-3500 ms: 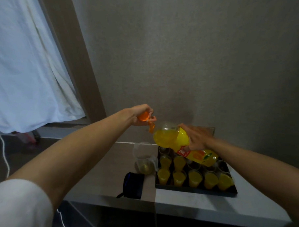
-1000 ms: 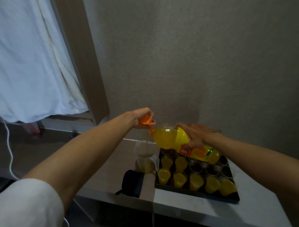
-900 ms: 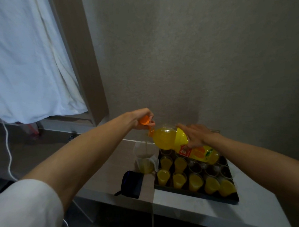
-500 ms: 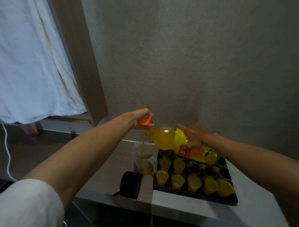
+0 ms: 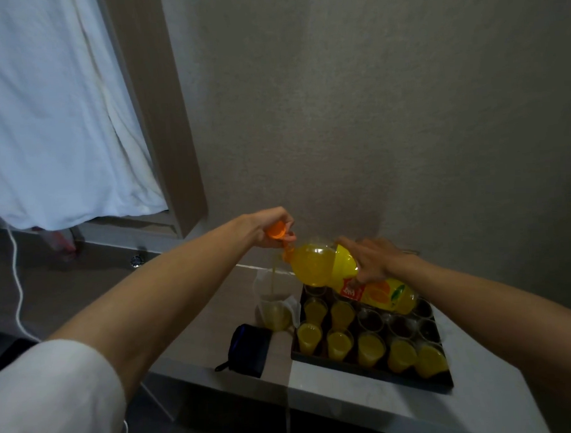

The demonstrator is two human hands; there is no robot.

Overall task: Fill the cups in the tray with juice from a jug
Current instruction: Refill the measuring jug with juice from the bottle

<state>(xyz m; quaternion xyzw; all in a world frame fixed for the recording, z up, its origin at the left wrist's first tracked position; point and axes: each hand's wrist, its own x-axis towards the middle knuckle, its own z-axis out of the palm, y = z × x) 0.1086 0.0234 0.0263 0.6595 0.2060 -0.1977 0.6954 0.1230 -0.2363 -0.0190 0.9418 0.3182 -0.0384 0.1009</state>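
My right hand (image 5: 376, 260) grips a yellow juice bottle (image 5: 315, 266) tilted neck-down to the left, above the tray. A thin stream of juice runs from its mouth into the clear plastic jug (image 5: 275, 302), which stands left of the tray and holds some juice. My left hand (image 5: 271, 228) pinches the orange cap (image 5: 276, 231) just above the bottle's mouth. The black tray (image 5: 376, 374) carries several small clear cups; the front row (image 5: 370, 348) and two at the back left are full of juice, the others look dark and empty.
A dark pouch (image 5: 249, 349) lies on the table (image 5: 367, 406) left of the tray, in front of the jug. The wall stands close behind. A white curtain (image 5: 51, 121) and a wooden frame are at the left, with a white cable (image 5: 17, 293) hanging there.
Juice began to run from the bottle into the jug, and the jug's level has risen a little. Both hands stay nearly where they were.
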